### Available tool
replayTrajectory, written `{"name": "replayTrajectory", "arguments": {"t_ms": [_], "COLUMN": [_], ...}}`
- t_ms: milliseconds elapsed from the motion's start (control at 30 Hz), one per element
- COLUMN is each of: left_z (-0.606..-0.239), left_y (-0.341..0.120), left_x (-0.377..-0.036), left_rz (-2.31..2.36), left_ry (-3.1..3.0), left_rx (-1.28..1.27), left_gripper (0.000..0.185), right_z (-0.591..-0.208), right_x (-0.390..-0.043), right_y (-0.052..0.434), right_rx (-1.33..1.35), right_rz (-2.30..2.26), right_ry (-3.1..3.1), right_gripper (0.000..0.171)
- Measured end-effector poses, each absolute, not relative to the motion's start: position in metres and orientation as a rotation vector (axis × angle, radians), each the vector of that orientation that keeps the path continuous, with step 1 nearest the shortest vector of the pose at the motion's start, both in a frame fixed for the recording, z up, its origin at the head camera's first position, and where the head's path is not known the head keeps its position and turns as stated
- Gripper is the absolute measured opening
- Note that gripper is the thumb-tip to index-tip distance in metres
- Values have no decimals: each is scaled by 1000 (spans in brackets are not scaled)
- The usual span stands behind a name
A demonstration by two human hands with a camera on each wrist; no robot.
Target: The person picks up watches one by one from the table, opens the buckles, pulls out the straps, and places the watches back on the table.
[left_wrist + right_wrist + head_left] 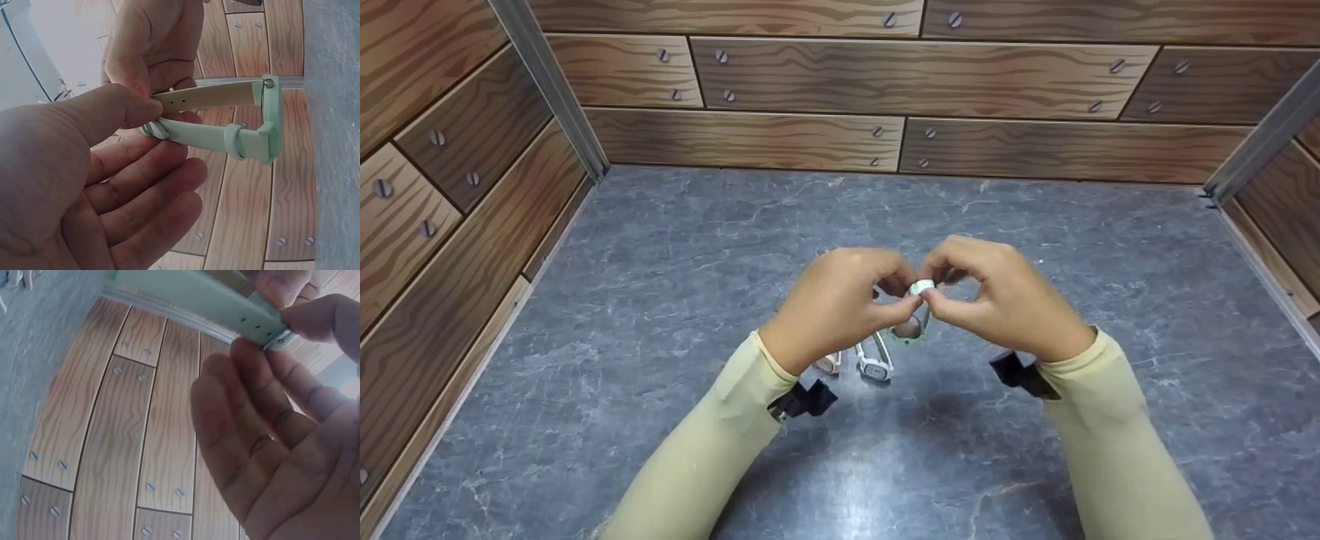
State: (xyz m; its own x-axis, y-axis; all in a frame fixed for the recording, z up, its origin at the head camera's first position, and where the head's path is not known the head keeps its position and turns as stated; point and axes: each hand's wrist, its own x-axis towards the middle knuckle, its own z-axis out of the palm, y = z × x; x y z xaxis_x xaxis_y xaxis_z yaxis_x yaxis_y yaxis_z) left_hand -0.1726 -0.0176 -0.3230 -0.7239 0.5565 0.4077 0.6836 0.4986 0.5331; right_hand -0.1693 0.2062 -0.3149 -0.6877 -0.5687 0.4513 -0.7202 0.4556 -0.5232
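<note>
A mint-green wristwatch (907, 328) hangs between my two hands, its strap bent into a loop and its case lowest. My left hand (840, 296) pinches the strap near the buckle (153, 129) between thumb and index finger, the other fingers loosely bent below. From the other side my right hand (1009, 296) pinches the strap's end, where holes (257, 327) show along the band in the right wrist view. Both thumbs almost meet at the join. In the left wrist view the watch case (273, 118) appears edge-on, with its crown at one end; the fingers partly cover the buckle.
On the grey marbled tabletop (660, 285), a white watch (876, 369) lies just below the held one. Beside it is a pinkish watch (829, 364), partly hidden by my left wrist. Wood-patterned panels (915, 79) enclose the table at the back and sides.
</note>
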Motion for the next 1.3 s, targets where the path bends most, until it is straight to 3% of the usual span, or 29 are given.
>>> {"name": "replayTrajectory", "arguments": {"t_ms": [233, 700, 1300], "left_z": [-322, -323, -325], "left_y": [-18, -19, -18], "left_x": [-171, -174, -177], "left_rz": [-1122, -1244, -1009], "left_ry": [-2512, -2489, -2628], "left_rx": [-1088, -1091, -1073], "left_gripper": [6, 5, 18], "right_z": [-315, -313, -316], "right_x": [-169, -169, -170], "right_y": [205, 205, 204], "right_rx": [1132, 1083, 1089], "right_rz": [1156, 1315, 1086], "right_ry": [-2448, -2418, -2534], "right_gripper": [20, 9, 10]}}
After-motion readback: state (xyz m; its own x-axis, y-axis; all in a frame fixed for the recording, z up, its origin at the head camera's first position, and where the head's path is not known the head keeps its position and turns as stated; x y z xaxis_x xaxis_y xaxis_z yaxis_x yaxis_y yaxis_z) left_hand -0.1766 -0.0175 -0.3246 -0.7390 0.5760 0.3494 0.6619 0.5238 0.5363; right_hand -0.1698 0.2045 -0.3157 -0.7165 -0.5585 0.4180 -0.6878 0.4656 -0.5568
